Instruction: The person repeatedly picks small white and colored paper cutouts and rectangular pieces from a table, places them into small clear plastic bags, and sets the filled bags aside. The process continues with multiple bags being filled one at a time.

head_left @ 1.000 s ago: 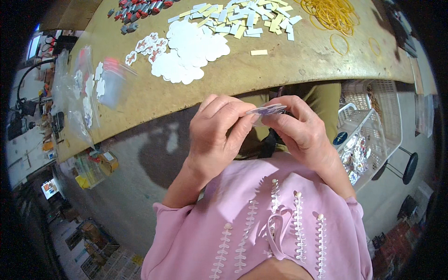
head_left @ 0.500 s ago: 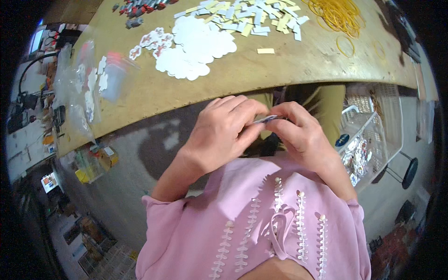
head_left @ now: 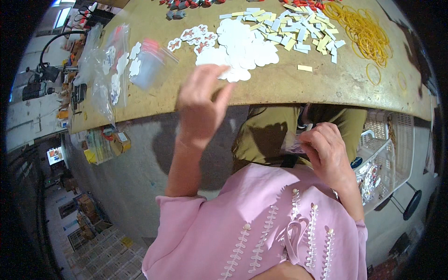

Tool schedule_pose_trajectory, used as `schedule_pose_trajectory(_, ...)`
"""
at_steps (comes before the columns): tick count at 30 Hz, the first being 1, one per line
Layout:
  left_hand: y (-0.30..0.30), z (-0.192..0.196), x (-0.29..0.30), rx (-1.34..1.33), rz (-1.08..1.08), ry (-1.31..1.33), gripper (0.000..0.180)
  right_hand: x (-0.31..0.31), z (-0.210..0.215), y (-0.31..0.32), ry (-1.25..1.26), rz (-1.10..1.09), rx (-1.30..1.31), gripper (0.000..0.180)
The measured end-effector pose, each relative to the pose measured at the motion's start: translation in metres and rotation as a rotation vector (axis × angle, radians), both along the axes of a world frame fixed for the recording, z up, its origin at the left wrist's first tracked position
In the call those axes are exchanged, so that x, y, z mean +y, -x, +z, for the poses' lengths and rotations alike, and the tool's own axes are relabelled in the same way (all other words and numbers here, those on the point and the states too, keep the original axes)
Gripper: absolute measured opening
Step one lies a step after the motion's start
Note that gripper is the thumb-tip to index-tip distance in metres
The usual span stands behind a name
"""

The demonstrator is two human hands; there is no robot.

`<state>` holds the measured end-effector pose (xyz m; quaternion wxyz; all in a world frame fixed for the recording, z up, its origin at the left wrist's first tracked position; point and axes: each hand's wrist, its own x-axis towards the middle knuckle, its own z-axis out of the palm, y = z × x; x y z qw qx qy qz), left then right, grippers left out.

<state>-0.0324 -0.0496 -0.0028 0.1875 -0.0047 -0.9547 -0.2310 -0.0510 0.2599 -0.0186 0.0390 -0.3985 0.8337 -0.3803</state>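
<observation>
My left hand, a little blurred, reaches over the table's front edge with thumb and fingers apart and nothing visible between them. Its fingertips are at the near-left side of a pile of white cloud-shaped card cutouts; whether they touch it I cannot tell. Over my lap, my right hand pinches a small clear plastic bag with something dark printed or lying in it. Several smaller cutouts with reddish-brown pictures lie left of the white pile.
On the table are yellow and white strips, yellow rubber bands, red-and-grey small parts, and clear bags at the left. White plastic baskets with shiny packets stand at my right. A box sits below the table's left end.
My hands have parted. The left moved up and left to the white cutouts; the right moved right and down, keeping the small bag. The whole view has shifted.
</observation>
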Motion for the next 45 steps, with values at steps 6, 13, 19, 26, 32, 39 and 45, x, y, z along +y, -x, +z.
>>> schedule_pose_trajectory(6, 0.011, -0.011, -0.031, 0.030, -0.022, 0.033, 0.023, 0.011, 0.002, -0.006, -0.186, -0.060, -0.137, 0.024)
schedule_pose_trajectory(13, 0.012, -0.002, -0.032, 0.017, 0.059, -0.062, 0.012, 0.012, 0.006, -0.008, -0.213, -0.223, -0.158, 0.021)
schedule_pose_trajectory(19, 0.010, 0.000, -0.032, -0.035, 0.102, -0.198, 0.007, 0.022, 0.007, -0.013, -0.244, -0.234, -0.226, 0.023)
schedule_pose_trajectory(26, 0.008, -0.015, -0.035, 0.061, 0.028, -0.195, 0.007, 0.037, -0.001, -0.013, -0.311, -0.168, 0.029, 0.020)
schedule_pose_trajectory(32, 0.006, -0.016, -0.038, 0.121, -0.017, -0.027, 0.008, 0.043, 0.004, -0.025, -0.441, -0.159, -0.056, 0.017)
schedule_pose_trajectory(39, -0.012, -0.002, 0.004, 0.241, 0.099, -0.137, 0.014, 0.041, 0.006, -0.027, -0.223, -0.223, -0.238, 0.033)
schedule_pose_trajectory(45, -0.025, 0.003, 0.063, 0.007, -0.327, -0.565, 0.020, 0.037, 0.013, -0.022, -0.169, -0.160, -0.281, 0.026)
